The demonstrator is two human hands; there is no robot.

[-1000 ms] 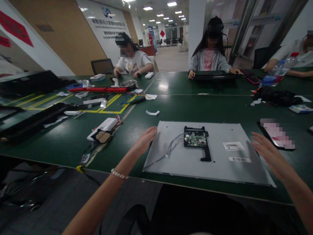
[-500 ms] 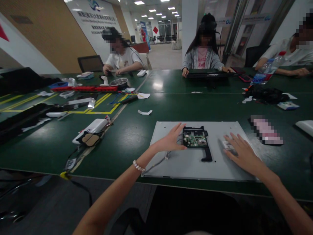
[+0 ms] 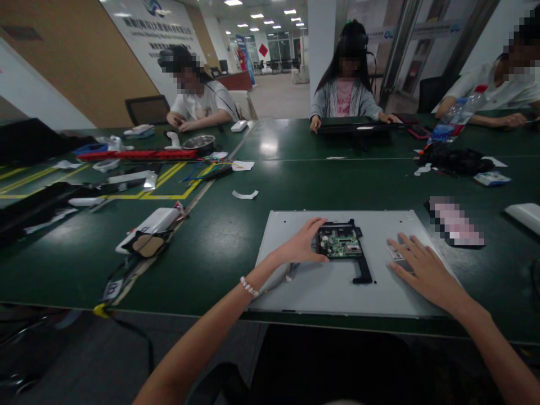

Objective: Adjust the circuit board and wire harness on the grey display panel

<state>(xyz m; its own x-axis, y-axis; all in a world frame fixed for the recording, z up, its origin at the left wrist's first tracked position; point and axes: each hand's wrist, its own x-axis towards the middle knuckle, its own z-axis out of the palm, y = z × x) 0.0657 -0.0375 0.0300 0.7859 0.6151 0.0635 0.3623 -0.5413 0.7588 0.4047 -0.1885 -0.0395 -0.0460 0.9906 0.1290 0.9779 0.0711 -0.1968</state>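
A grey metal panel [image 3: 329, 287] lies flat on the green table in front of me. On its middle sits a small green circuit board [image 3: 340, 244] in a black bracket [image 3: 361, 272], with thin grey wires running off to the left. My left hand [image 3: 301, 246] rests on the panel with its fingers stretched out, the fingertips touching the left edge of the board. My right hand [image 3: 424, 270] lies flat and spread on the right part of the panel, covering a white label. Neither hand holds anything.
A white device with a tan pad [image 3: 145, 233] and cables lies to the left. Tools, a red strip [image 3: 139, 153] and a metal bowl [image 3: 198, 143] sit far left. A phone [image 3: 453, 228] lies right of the panel. Three people sit across the table, near a water bottle [image 3: 458, 115].
Both hands came in from the panel's side edges onto its top. The left hand reached the circuit board; the right hand settled flat on the label.
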